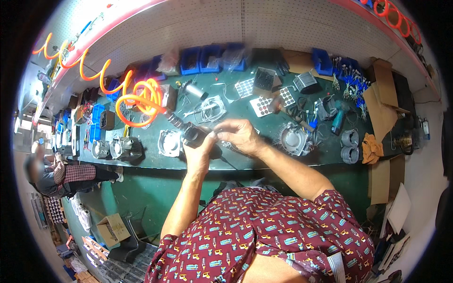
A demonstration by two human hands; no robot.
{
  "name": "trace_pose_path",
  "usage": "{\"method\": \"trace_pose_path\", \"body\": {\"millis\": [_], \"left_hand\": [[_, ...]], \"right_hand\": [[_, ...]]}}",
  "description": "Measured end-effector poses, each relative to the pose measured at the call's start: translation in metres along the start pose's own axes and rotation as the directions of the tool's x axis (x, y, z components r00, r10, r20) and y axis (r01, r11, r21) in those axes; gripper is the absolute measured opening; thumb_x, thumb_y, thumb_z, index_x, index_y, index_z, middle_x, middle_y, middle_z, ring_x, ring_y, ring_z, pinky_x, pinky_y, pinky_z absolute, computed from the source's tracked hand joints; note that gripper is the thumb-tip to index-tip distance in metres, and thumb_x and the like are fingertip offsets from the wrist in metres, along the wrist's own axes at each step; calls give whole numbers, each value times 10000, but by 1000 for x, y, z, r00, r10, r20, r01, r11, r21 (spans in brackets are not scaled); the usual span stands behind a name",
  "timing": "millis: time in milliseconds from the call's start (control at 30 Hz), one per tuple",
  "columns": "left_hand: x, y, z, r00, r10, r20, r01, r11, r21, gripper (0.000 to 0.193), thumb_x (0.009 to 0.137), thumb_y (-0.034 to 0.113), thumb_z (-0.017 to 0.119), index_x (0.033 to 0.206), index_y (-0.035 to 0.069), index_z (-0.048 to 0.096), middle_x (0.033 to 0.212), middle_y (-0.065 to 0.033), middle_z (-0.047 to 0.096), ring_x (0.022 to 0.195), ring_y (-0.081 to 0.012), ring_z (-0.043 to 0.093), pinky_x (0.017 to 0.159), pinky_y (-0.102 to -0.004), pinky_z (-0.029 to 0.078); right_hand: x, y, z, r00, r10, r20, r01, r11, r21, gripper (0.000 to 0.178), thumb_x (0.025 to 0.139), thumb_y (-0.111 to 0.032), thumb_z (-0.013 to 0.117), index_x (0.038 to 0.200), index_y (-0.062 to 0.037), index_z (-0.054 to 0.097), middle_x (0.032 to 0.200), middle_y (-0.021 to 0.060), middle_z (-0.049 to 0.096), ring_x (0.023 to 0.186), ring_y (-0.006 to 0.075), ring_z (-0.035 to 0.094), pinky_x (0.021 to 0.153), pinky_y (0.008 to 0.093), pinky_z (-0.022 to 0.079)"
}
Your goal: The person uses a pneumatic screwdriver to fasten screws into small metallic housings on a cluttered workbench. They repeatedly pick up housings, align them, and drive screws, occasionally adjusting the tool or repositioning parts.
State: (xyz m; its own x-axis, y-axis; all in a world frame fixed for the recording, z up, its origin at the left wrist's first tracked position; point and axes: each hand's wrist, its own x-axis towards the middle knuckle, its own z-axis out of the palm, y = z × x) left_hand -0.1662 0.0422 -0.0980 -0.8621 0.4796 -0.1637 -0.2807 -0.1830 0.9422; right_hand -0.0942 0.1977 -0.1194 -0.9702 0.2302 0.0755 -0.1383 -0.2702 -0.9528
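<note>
My left hand [200, 148] is wrapped round a dark air tool [191, 135], which hangs on a coiled orange hose [153, 96]. The fingers of my right hand [239, 135] are pinched together at the tip of my left thumb; whatever lies between them is too small to make out. Beside the tool, on the left, lies a silver cast metal housing [169, 143]. Part of another metal piece shows under my right hand. Farther right sits a round finned motor housing [292, 139] on the green bench [255, 162].
Blue bins [190, 60] line the back. A teal power drill [338, 118], an orange cloth [372, 149] and cardboard [380, 111] are on the right. A white cable coil [210, 109] lies beyond my hands. Finned motors [126, 148] stand left, near another person [52, 172].
</note>
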Motion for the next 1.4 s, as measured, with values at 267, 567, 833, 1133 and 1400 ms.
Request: {"method": "trace_pose_path", "body": {"millis": [267,567,833,1133,1400], "left_hand": [[-3,2,3,999,-23,-29,19,992,-124,282,814,32,747,1040,35,578,912,-27,600,801,-133,597,720,-277,503],[-7,3,2,997,-73,-5,71,990,-118,311,811,69,746,1069,45,574,927,-24,586,813,-130,578,716,-278,481],[-5,-8,-4,996,-85,14,85,993,-77,302,814,39,741,1068,28,577,923,-54,615,806,-162,635,738,-308,521],[-7,-4,4,994,-85,62,91,990,-109,300,796,38,747,1038,16,571,898,-58,609,791,-161,621,730,-300,521],[-7,-4,3,995,-78,70,84,991,-103,317,783,41,770,1031,22,573,903,-45,604,799,-152,621,725,-294,523]], "right_hand": [[-1,-16,-3,999,2,43,4,989,-146,265,844,-87,751,1095,-16,707,889,1,657,818,72,586,743,233,488],[6,-17,-4,994,-21,104,35,989,-142,178,803,-79,733,947,-24,644,810,-25,614,751,45,547,681,219,456],[1,-33,-10,986,-56,159,117,906,-408,159,818,-86,727,956,-25,676,928,32,663,819,77,576,699,241,472],[5,-27,-20,981,33,191,36,938,-346,343,785,-160,760,1083,-13,676,904,15,684,714,55,520,638,238,443],[9,-27,-19,973,42,226,40,937,-346,197,754,-130,750,880,-23,643,737,-4,585,658,64,513,580,250,427]]}}
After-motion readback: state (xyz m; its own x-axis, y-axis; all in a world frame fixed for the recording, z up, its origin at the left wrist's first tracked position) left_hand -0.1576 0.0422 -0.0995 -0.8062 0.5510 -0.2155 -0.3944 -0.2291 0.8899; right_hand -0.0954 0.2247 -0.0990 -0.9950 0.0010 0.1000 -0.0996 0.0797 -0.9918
